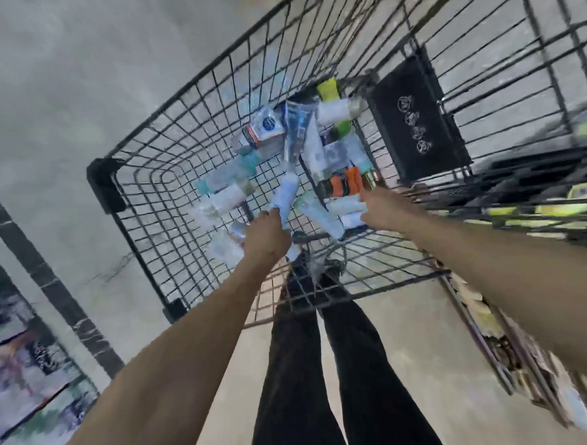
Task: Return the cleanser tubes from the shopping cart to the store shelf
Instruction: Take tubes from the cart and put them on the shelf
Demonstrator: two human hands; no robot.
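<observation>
Both bare arms reach down into the black wire cart. The left hand is closed around a pale blue tube, fingers wrapped at its lower end; the tube points up and away from the hand. The right hand sits among the tubes near the cart's right wall, beside an orange tube; blur hides its finger state. Other tubes lie scattered on the cart floor.
</observation>
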